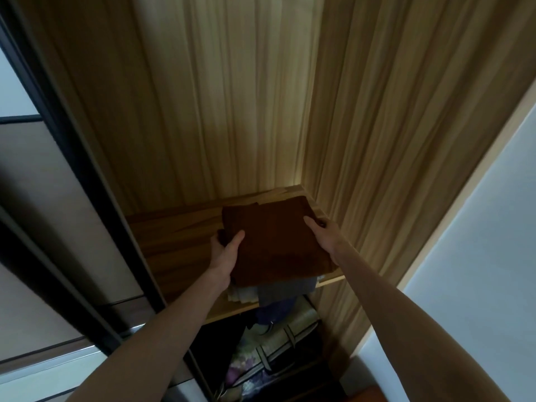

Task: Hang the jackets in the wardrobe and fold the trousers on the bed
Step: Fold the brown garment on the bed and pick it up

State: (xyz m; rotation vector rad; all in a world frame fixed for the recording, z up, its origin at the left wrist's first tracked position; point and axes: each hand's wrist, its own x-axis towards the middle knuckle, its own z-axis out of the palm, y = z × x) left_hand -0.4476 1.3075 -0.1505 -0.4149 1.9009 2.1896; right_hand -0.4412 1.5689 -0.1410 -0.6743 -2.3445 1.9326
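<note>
Both hands, the left hand and the right hand, grip the folded dark brown trousers by their sides on the wooden wardrobe shelf, near its right back corner, so next they probably only release it.

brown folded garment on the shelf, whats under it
Under the brown folded garment, held by the left hand and right hand, grey and pale folded clothes poke out; the rest is covered.

Wooden wardrobe shelf at frame centre, bearing a stack of folded clothes topped by brown folded trousers.
</note>
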